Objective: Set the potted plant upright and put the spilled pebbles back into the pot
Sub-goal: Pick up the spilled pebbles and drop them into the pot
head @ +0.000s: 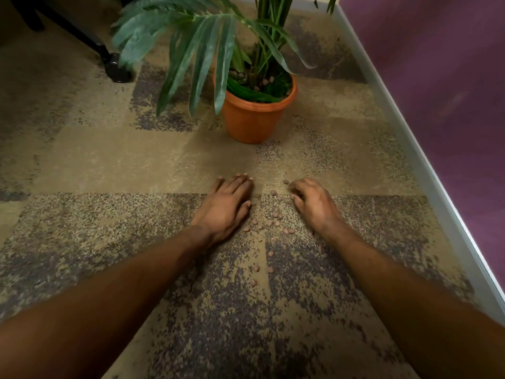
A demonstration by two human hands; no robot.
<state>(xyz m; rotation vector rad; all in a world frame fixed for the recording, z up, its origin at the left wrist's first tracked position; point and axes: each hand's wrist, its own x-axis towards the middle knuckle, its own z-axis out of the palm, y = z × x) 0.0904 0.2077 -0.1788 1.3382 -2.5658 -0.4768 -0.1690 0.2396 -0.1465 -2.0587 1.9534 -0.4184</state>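
Note:
An orange pot [252,119] stands upright on the carpet at the upper middle, with long green leaves [196,50] arching out of it and a few pebbles showing inside its rim. Several small pinkish pebbles [270,222] lie scattered on the carpet nearer to me, well short of the pot. My left hand [228,207] rests flat on the carpet just left of them, fingers extended and holding nothing. My right hand [313,205] lies to their right with its fingers curled against the carpet; whether any pebbles are under them is hidden.
A purple wall [437,77] with a white skirting board [410,138] runs diagonally along the right. A black chair leg with a castor [116,68] stands at the upper left, behind the leaves. Patterned beige and grey carpet [109,160] covers the floor.

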